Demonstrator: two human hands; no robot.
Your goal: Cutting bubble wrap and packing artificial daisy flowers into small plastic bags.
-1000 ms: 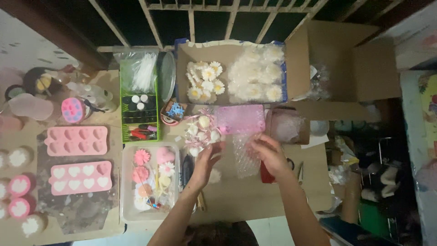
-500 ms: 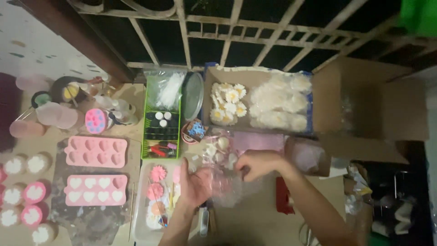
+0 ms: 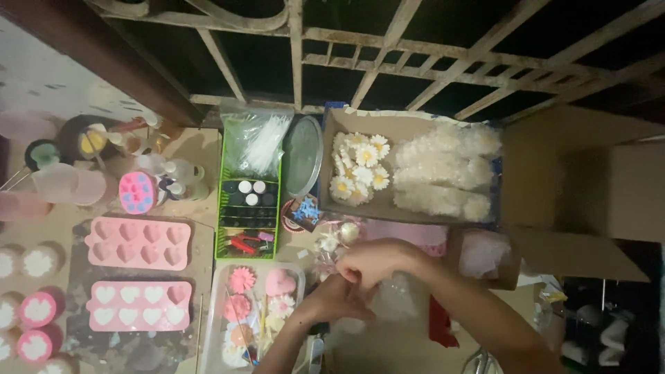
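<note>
Cluttered wooden worktable point(image 3: 388, 346) under a metal window grille, left hand point(image 3: 337, 300) and right hand point(image 3: 370, 262) touching, fingers curled around a small clear plastic bag point(image 3: 395, 298), grip partly hidden, pink heart-shaped silicone moulds point(image 3: 138, 242) well left, cardboard box of white daisy-shaped pieces point(image 3: 360, 166) beyond.

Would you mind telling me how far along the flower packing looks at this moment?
Done: bagged white flowers already fill the right side of the cardboard box, beside loose daisies. In hand: the left hand and right hand meet over a clear plastic bag. Left: pink and white flowers still lie in the clear tray.
</note>
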